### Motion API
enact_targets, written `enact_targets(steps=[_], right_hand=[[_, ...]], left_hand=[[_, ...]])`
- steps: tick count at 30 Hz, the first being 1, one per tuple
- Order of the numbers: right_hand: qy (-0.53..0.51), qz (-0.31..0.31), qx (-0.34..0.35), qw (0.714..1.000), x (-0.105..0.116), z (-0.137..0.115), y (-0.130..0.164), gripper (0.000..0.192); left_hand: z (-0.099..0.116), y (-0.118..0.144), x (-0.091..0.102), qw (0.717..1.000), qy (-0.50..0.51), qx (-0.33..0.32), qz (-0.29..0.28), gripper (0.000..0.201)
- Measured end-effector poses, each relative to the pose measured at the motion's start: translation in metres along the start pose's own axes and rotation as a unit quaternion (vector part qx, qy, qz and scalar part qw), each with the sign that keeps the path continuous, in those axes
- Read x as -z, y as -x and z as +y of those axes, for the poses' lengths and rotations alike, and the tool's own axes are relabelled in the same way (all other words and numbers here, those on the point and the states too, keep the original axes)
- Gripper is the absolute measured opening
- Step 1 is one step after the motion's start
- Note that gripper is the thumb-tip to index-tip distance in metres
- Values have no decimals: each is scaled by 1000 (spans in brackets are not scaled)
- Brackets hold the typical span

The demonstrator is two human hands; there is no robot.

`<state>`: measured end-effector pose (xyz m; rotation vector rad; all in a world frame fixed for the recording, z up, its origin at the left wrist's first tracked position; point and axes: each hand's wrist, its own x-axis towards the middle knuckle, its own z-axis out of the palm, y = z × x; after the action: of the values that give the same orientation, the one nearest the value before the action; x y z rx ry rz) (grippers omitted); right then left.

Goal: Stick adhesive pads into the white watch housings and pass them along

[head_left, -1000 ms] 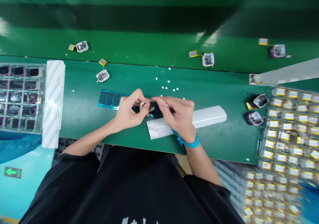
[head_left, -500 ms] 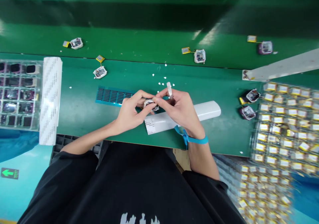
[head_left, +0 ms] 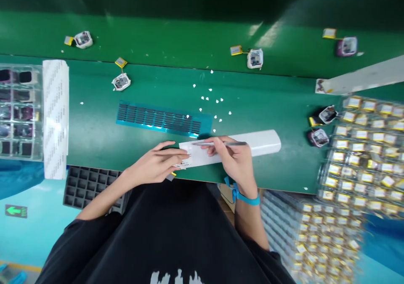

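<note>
My right hand is closed around metal tweezers, which lie nearly level with their tips at the left part of a white backing sheet. My left hand has its fingers over the sheet's left end, and they touch it. Below that hand a small yellow-edged battery pokes out at the table edge. The white watch case it belongs to is mostly hidden by the left fingers, which seem to hold it. A blue strip with rows of dark pieces lies just beyond both hands.
Opened watch cases with batteries lie along the back and right. Small white bits dot the green table. A tray of watches and a printed white sheet are at left; battery trays stand at right.
My left hand has moved down and left with the watch case, onto the sheet's end. My right hand has left the case and turned the tweezers level over the sheet.
</note>
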<state>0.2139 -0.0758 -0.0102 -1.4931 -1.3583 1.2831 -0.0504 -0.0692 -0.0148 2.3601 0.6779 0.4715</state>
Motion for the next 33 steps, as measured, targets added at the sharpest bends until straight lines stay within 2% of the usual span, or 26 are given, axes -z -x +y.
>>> enact_targets(steps=[2, 5, 11, 23, 33], right_hand=[[-12, 39, -18, 999, -5, 3, 7, 38], [-20, 67, -29, 997, -14, 7, 14, 36], [-6, 69, -38, 997, -25, 13, 15, 38], [12, 72, -11, 997, -13, 19, 2, 42], [23, 41, 3, 999, -7, 18, -2, 36]], left_hand=[[-10, 3, 9, 1000, 30, 0, -7, 16], [-20, 5, 16, 997, 66, 25, 7, 13], [-21, 6, 7, 997, 50, 24, 48, 17], [-15, -3, -1, 997, 4, 30, 65, 13], [-13, -8, -3, 997, -17, 28, 77, 12]])
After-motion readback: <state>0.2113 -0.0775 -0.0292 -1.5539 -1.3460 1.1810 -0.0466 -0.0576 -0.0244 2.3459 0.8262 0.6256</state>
